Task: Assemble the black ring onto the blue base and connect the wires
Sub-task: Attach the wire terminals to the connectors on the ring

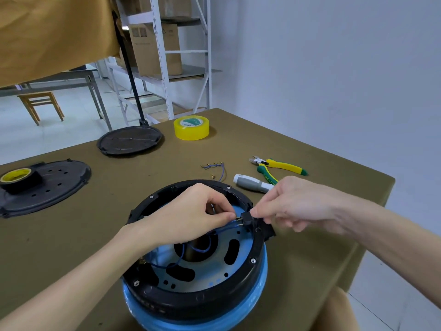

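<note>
Olive counter (298,163). Blue base (253,304) at near edge, black ring (259,249) seated on top. Left hand (191,213) over ring's middle, fingers (224,217) pinching end of blue wire (224,226). Right hand (293,204) at ring's right rim, fingers pinching small black connector (245,217), touching wire tip. Beyond: two black lids, yellow tape roll (191,127), pliers (276,167), loose wires (216,169).

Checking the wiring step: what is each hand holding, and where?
Left hand pinches the blue wire at its terminal end; right hand grips the black connector block on the black ring.
</note>
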The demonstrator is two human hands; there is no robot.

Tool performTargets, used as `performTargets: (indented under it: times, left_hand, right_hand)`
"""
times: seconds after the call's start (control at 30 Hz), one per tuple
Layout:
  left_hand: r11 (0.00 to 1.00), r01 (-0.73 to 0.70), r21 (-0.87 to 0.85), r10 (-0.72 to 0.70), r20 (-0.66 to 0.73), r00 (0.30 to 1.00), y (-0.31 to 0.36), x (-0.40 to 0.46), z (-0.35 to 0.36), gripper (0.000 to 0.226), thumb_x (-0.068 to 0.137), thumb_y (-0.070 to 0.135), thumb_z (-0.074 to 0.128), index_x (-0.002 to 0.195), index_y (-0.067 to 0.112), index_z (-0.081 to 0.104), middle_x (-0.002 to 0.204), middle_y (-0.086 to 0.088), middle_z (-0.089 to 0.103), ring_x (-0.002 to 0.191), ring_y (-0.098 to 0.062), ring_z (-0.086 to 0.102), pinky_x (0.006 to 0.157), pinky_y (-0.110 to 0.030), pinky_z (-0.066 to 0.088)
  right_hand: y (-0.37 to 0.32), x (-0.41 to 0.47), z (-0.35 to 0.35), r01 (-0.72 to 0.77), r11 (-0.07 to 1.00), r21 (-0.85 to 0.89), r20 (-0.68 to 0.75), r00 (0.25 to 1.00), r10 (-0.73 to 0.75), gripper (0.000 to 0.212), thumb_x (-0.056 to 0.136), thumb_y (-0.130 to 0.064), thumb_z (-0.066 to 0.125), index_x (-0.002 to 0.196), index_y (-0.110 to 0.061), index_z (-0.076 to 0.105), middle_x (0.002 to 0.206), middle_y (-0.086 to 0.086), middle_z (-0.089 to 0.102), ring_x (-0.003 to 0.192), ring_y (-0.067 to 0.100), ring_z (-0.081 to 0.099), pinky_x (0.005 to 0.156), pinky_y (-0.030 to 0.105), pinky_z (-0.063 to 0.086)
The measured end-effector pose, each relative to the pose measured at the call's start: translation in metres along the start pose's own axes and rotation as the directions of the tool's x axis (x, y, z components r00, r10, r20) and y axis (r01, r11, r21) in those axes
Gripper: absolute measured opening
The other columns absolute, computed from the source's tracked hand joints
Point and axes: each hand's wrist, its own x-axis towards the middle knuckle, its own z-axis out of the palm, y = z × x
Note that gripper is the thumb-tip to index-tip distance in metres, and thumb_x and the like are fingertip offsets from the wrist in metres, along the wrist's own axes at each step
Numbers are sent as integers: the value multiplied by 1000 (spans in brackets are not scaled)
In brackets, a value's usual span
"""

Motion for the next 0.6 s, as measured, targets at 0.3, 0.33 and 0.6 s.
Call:
performTargets:
  times: [0.3,0.33,0.6]
  left_hand:
    - [1000,21,-23,-21,0,1000,2,-1,0,14,96,28,73,85,26,81,63,19,68,54,5,54,56,-11,42]
    - [1000,22,-19,-22,-2,1000,3,-1,0,14,96,28,73,85,26,81,64,19,68,55,5,55,57,-11,43]
    - [1000,24,-11,-24,-29,999,5,-4,2,13,96,27,73,85,26,81,70,16,71,60,5,59,61,-12,45]
  right_hand:
    - [14,-1,10,-50,961,271,23,999,45,25,87,-17,80,63,-15,75,55,-4,60,44,10,45,43,20,35]
    - [14,-2,11,-39,964,262,0,999,40,20,86,-19,82,68,-13,78,58,-3,61,44,10,45,43,21,37]
    - [16,-5,12,41,978,205,-82,996,-24,9,87,-18,80,81,-13,84,68,-1,69,47,9,49,42,21,42]
